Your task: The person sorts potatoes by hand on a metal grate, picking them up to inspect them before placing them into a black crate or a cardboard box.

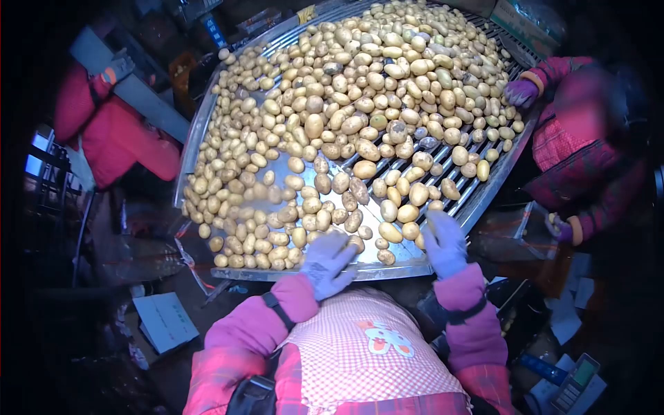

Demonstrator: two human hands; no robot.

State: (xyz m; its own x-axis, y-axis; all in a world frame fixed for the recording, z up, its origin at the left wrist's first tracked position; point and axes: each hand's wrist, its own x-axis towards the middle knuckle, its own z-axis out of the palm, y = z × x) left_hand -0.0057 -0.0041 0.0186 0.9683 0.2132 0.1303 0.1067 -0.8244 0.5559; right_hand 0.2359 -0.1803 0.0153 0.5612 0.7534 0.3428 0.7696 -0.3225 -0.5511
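Potatoes (387, 90) lie heaped over a large metal sorting table (304, 274), partly on its slatted rods and partly on bare sheet metal. My left hand (326, 264), in a pale glove, rests at the table's near edge with fingers apart, beside several potatoes. My right hand (445, 243), gloved the same way, is at the near right corner, its fingers stretched toward potatoes on the rods. Nothing shows held in either hand. Some potatoes have dark patches.
A co-worker in red (138, 145) stands at the left. Another co-worker (581, 152) is at the right, one purple-gloved hand (522, 93) at the table's rim. A flat box (166, 321) lies low left, a device with a display (577, 380) low right.
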